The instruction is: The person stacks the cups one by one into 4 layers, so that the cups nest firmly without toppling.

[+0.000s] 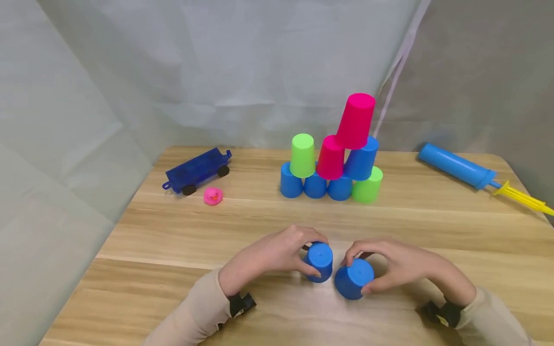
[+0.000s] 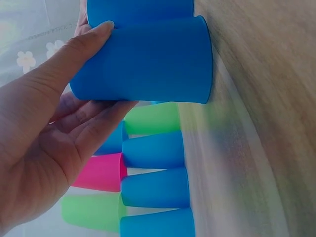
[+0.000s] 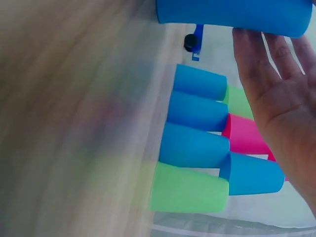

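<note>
Two upside-down blue cups are side by side near the front of the table. My left hand (image 1: 290,250) grips the left blue cup (image 1: 319,263), thumb on the near side and fingers around the far side. Around the right blue cup (image 1: 352,279) curl the thumb and fingers of my right hand (image 1: 396,264). In the left wrist view the thumb lies along the blue cup (image 2: 143,61). The right wrist view shows fingers against the side of the other blue cup (image 3: 232,12), its upper part cut off by the frame.
Behind the hands stands a stack of upside-down cups: blue (image 1: 291,181) and green (image 1: 368,186) below, green (image 1: 303,156), pink (image 1: 331,158) and blue (image 1: 362,159) above, a pink cup (image 1: 357,120) on top. A blue toy wagon (image 1: 196,170), pink duck (image 1: 213,196) and blue-yellow pump (image 1: 459,166) lie farther out.
</note>
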Motion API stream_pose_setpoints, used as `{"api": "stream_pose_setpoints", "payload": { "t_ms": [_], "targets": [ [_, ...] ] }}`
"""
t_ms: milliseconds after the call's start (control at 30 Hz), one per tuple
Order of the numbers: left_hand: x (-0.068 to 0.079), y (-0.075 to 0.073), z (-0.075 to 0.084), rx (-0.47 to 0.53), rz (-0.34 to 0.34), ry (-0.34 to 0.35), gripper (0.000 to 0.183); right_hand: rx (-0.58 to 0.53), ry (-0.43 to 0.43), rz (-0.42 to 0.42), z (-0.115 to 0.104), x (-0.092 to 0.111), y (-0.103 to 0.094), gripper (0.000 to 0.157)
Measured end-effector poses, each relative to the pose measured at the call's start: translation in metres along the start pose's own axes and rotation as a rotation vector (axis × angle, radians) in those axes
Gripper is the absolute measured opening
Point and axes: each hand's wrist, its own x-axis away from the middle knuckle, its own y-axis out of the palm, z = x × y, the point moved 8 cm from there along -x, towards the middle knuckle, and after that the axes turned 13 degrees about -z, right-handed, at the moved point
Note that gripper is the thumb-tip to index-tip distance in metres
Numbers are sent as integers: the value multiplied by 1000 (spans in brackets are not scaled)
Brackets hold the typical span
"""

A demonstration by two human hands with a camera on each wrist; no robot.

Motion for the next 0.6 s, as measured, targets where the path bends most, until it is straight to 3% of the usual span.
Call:
{"api": "stream_pose_setpoints", "payload": {
  "t_ms": [167, 400, 600],
  "targets": [
    [1, -1, -4, 45, 4, 5, 50, -85, 75, -30, 7, 0, 2, 40],
    [4, -3, -5, -22, -7, 9, 52, -64, 5, -47, 6, -2, 3, 39],
    [12, -27, -2, -21, 8, 25, 58, -77, 13, -55, 5, -1, 1, 40]
  ]
}}
